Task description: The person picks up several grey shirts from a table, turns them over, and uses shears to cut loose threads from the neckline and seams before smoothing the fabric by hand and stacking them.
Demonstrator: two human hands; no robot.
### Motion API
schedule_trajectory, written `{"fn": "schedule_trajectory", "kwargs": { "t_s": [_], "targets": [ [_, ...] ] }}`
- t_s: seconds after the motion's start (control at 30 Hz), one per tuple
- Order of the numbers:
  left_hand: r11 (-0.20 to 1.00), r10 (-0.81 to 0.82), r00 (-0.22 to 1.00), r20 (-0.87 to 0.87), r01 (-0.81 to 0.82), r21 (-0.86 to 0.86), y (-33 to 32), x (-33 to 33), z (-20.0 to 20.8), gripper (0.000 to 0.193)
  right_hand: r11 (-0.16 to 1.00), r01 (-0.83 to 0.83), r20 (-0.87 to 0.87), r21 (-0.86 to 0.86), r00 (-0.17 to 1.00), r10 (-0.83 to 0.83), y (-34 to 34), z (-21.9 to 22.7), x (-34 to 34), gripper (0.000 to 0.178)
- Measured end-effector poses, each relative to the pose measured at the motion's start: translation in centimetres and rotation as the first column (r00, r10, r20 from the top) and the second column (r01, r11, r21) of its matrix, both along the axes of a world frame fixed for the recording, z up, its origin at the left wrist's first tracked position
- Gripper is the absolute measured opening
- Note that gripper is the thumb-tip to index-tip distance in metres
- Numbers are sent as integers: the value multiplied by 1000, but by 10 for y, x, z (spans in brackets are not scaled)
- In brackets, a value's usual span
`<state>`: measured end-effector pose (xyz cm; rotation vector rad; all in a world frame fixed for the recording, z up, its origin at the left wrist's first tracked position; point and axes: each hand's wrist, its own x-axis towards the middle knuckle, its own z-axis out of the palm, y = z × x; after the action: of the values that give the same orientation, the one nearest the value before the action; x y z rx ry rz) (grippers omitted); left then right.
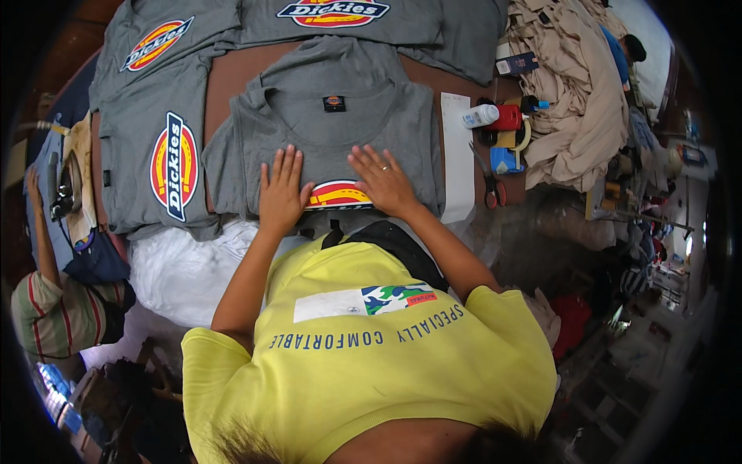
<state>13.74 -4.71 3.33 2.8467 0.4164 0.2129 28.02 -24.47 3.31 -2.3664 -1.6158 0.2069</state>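
A grey T-shirt (340,131) lies on the brown table (255,66) in front of me, its neckline and dark neck label away from me. Part of a red and yellow printed logo shows at its near edge. My left hand (284,185) rests flat on the shirt left of the logo, fingers stretched out. On the right side of the logo, my right hand (384,179) presses down flat too, its fingers apart and a ring on one. Neither hand grips anything. The shirt's near edge is partly hidden by my hands.
More grey printed shirts (147,139) lie at the left and far side. To the right are a white paper strip (457,155), scissors (495,189), a white bottle (481,116), a tape dispenser (508,158) and a beige fabric heap (572,93). Another person (69,309) stands at the left near an iron (66,185).
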Motion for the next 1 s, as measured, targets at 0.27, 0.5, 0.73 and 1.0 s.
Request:
{"fn": "schedule_trajectory", "kwargs": {
  "t_s": [0.27,0.5,0.73,1.0],
  "targets": [
    [977,91,994,54,-100,187,77,56,-4,58,942,323,234,93,912,-336,18,-16,89,53],
    [988,52,989,140,-71,135,142,97,-20,52,935,297,163,194,930,-329,38,-20,132,45],
    [991,68,963,262,-95,94,155,119,-13,33,838,367,149,404,877,-456,51,-14,161,36],
    [992,-44,946,321,4,125,44,136,25,40,873,391,84,291,899,-431,59,-10,186,31]
  ]
}}
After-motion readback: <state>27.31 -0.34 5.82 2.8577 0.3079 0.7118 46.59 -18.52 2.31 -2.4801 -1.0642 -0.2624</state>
